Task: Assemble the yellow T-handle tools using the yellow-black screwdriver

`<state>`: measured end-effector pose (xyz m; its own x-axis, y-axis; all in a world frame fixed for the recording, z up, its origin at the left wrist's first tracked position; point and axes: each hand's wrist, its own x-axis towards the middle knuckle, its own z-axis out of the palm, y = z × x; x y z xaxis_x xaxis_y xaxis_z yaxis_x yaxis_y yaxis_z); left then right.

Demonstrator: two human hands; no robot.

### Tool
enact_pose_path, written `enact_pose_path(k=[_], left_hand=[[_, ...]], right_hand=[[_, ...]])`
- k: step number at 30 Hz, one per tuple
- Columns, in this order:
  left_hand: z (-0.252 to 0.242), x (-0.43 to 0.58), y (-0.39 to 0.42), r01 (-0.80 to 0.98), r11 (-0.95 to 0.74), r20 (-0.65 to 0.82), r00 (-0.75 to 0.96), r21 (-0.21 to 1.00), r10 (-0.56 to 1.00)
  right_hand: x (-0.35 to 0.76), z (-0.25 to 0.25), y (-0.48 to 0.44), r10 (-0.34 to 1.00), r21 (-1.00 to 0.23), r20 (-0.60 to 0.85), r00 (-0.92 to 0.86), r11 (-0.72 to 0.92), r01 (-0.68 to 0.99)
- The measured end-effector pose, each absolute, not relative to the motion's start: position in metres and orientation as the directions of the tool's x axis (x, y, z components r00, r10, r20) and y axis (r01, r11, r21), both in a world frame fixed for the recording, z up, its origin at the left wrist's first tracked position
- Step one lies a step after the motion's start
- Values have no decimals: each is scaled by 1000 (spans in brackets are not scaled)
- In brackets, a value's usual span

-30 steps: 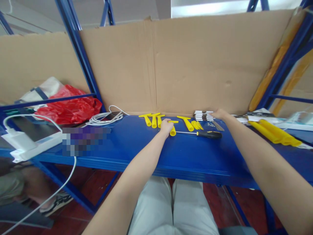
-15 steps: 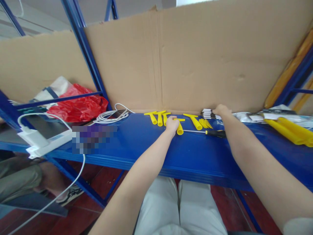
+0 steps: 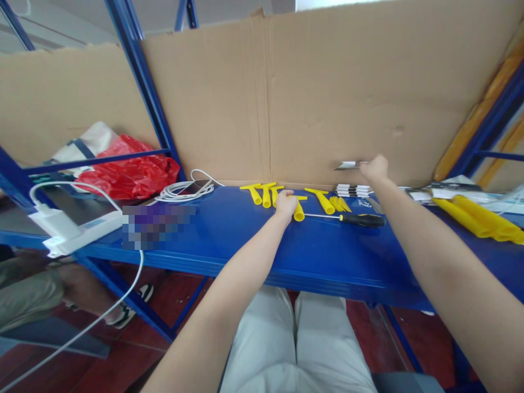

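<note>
My left hand [image 3: 286,204] is closed on a yellow T-shaped plastic handle [image 3: 299,213] that rests on the blue bench, its hollow round end toward me. My right hand [image 3: 375,167] pinches one end of a thin flat strip with a white band [image 3: 347,165] and darker ends, raised above the bench. Beneath it lies a stack of white-banded strips [image 3: 352,190]. Another yellow T-shaped handle [image 3: 326,201] lies between my left hand and that stack, beside small yellow pieces [image 3: 340,204]. A screwdriver [image 3: 362,219] with a black grip points its shaft toward the held handle.
More yellow T-shaped handles [image 3: 266,195] lie left of my left hand. Long yellow pieces [image 3: 478,218] and plastic packaging are at right. A coiled white cable [image 3: 184,190], red plastic bag [image 3: 131,169] and power strip [image 3: 96,232] occupy the left. A cardboard wall [image 3: 319,87] stands behind.
My right hand has risen from the stack, lifting one white-banded strip off it. My left hand stays closed on the yellow handle in nearly the same place.
</note>
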<state>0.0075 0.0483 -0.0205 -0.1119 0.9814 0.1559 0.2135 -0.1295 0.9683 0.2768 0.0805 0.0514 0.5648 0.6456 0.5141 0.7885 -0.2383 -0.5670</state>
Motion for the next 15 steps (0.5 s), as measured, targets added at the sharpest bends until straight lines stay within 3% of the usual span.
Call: enact_pose_path(k=[5,8,11,15], left_hand=[[-16,6,45,191,-155,182,-133,969,974],[-9,6,38,126,-259,272,-99,958,957],[-3,6,30,6,-331,331,-9,944,944],[0,8,21,-61,-326,332,139,943,933]], right_hand=[[244,64,60,719,-709,440,538,-89,699],[219,54,39,751,-745,483,450,83,662],[202,34,20,756,-693,548,359,169,701],[192,8,9,652,-507,722,232,271,818]])
